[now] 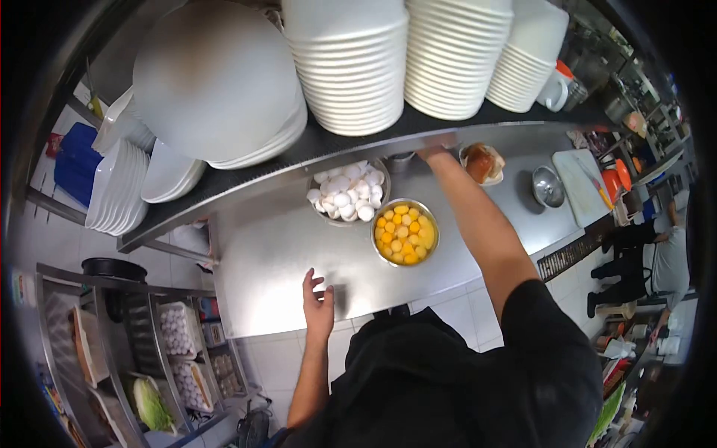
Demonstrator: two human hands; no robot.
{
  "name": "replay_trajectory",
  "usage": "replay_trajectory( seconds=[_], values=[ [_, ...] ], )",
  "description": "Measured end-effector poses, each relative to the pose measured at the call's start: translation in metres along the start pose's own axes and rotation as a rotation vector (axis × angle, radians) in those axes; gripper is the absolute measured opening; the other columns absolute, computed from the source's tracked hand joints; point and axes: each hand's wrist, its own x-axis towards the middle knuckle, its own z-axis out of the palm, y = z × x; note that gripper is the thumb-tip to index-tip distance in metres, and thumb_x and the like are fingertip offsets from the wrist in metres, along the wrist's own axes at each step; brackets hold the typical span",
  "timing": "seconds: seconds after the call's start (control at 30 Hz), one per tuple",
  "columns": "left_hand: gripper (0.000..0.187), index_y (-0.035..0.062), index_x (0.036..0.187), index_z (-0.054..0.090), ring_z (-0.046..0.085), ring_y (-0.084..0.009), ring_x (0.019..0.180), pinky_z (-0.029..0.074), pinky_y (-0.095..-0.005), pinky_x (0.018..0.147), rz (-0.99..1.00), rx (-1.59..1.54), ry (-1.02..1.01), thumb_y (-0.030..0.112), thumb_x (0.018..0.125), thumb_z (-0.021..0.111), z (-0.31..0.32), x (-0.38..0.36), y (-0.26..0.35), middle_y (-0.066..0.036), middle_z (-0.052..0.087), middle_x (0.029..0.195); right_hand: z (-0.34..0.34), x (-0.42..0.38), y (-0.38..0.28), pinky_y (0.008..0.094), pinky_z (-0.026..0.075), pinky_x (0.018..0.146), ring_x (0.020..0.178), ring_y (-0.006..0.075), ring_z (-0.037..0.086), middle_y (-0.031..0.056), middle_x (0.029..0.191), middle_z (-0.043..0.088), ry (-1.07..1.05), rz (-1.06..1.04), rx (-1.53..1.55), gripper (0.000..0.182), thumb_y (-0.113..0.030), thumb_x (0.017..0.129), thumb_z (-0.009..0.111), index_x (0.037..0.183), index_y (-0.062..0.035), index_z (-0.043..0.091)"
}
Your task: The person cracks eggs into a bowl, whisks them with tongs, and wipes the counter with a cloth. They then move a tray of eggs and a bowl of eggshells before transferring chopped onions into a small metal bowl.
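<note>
My left hand [319, 305] hovers over the front edge of the steel counter [258, 261], fingers apart and holding nothing. My right arm stretches across to the back, where my right hand [435, 148] is mostly hidden at the shelf edge; its fingers do not show. Close to that hand are a small metal container [399, 162] and a dish with brown food [480, 164]. Between my arms sits a metal bowl of cracked eggs [404, 233], with several whole yolks. Behind it, to the left, another bowl [314, 205] is heaped with white eggshells.
Above the counter runs a shelf [328, 145] with tall stacks of white bowls [347, 75] and large plates [216, 82]. To the right are an empty metal bowl [548, 187] and a cutting board [579, 187] with a knife. A rack [153, 313] holds egg trays. A person [668, 257] stands far right.
</note>
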Motion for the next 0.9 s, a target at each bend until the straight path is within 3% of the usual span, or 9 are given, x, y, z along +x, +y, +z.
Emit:
replay_trajectory(
  seconds=[0.17, 0.27, 0.43, 0.53, 0.7, 0.8, 0.9],
  values=[
    [0.069, 0.0124, 0.161, 0.038, 0.063, -0.0160, 0.091, 0.056, -0.0319, 0.080, 0.063, -0.064, -0.020, 0.012, 0.099, 0.068, 0.011, 0.026, 0.010, -0.015, 0.058, 0.137, 0.012, 0.065, 0.018, 0.0352, 0.054, 0.087, 0.096, 0.0197, 0.067, 0.0091, 0.103, 0.073, 0.043, 0.109, -0.355, 0.029, -0.025, 0.100, 0.064, 0.118, -0.0037, 0.069],
    [0.070, 0.0105, 0.161, 0.039, 0.067, -0.0217, 0.097, 0.058, -0.0348, 0.081, 0.021, -0.041, -0.040, 0.012, 0.098, 0.070, 0.001, 0.032, 0.014, -0.016, 0.061, 0.138, 0.009, 0.082, 0.029, 0.0356, 0.055, 0.085, 0.093, 0.0199, 0.067, 0.0091, 0.101, 0.073, 0.018, 0.148, -0.455, 0.028, -0.026, 0.100, 0.063, 0.116, -0.0037, 0.069],
    [0.065, 0.0082, 0.155, 0.047, 0.073, -0.0275, 0.096, 0.059, -0.0383, 0.086, -0.081, 0.051, -0.060, 0.027, 0.098, 0.073, -0.006, 0.037, -0.010, -0.019, 0.068, 0.131, 0.002, 0.102, 0.038, 0.0362, 0.056, 0.083, 0.089, 0.0203, 0.068, 0.0093, 0.098, 0.072, -0.033, 0.172, -0.523, 0.027, -0.026, 0.100, 0.060, 0.113, -0.0037, 0.069],
    [0.062, 0.0076, 0.153, 0.050, 0.074, -0.0281, 0.096, 0.059, -0.0388, 0.086, -0.057, 0.146, -0.153, 0.027, 0.098, 0.072, -0.001, 0.037, -0.007, -0.019, 0.070, 0.129, -0.003, 0.112, 0.050, 0.0365, 0.056, 0.081, 0.087, 0.0205, 0.068, 0.0093, 0.096, 0.072, -0.057, 0.153, -0.529, 0.027, -0.027, 0.101, 0.059, 0.111, -0.0037, 0.068],
    [0.064, 0.0078, 0.153, 0.050, 0.074, -0.0277, 0.096, 0.059, -0.0380, 0.086, -0.069, 0.187, -0.142, 0.029, 0.097, 0.073, 0.039, 0.033, 0.010, -0.018, 0.070, 0.128, 0.004, 0.104, 0.079, 0.0371, 0.057, 0.078, 0.083, 0.0209, 0.068, 0.0095, 0.093, 0.072, -0.074, 0.045, -0.510, 0.027, -0.027, 0.101, 0.057, 0.107, -0.0038, 0.068],
    [0.067, 0.0033, 0.155, 0.047, 0.072, -0.0276, 0.103, 0.058, -0.0371, 0.089, -0.040, 0.113, -0.104, 0.024, 0.097, 0.073, 0.079, 0.025, 0.027, -0.023, 0.062, 0.138, 0.014, 0.087, 0.102, 0.0375, 0.057, 0.077, 0.081, 0.0211, 0.068, 0.0095, 0.091, 0.072, -0.116, -0.031, -0.441, 0.027, -0.027, 0.101, 0.056, 0.105, -0.0038, 0.068],
    [0.069, -0.0020, 0.156, 0.042, 0.069, -0.0299, 0.111, 0.058, -0.0369, 0.095, 0.065, 0.094, -0.041, 0.021, 0.098, 0.072, 0.121, 0.019, 0.031, -0.028, 0.046, 0.152, -0.002, 0.063, 0.116, 0.0378, 0.058, 0.075, 0.079, 0.0214, 0.068, 0.0096, 0.089, 0.071, -0.240, -0.061, -0.150, 0.028, -0.028, 0.102, 0.054, 0.103, -0.0038, 0.068]
  ],
)
